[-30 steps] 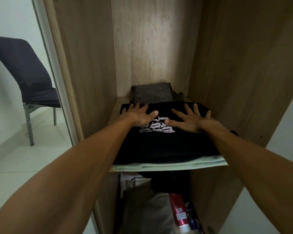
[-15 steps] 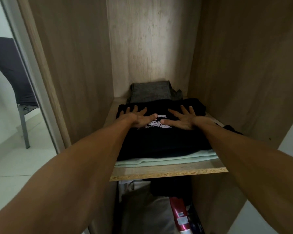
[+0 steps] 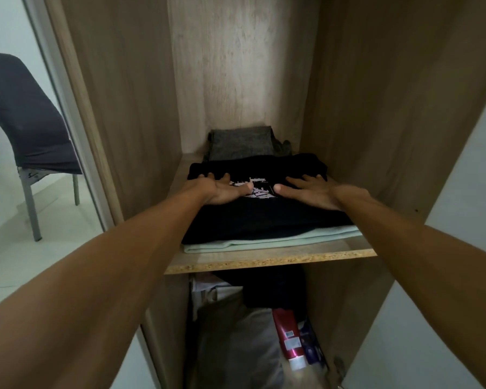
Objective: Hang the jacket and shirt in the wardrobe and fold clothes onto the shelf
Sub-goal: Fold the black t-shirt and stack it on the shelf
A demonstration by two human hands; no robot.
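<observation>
"What kind of place is this?"

"It looks like a room in a home. There is a wooden wardrobe (image 3: 376,108) with folded clothes (image 3: 264,220) on a shelf (image 3: 264,261)."

"What else shows it?"

"More clothes and a red bottle (image 3: 288,338) sit below. A chair (image 3: 26,116) with a dark cover stands on a pale tiled floor (image 3: 26,262)."

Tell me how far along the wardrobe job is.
Done: a folded black printed shirt lies on a pale green garment on the shelf, with a folded grey garment behind them. In hand: the left hand and right hand lie flat on the black shirt, grasping nothing. Left: no hanging jacket or shirt shows in this view, so that part cannot be confirmed.
</observation>
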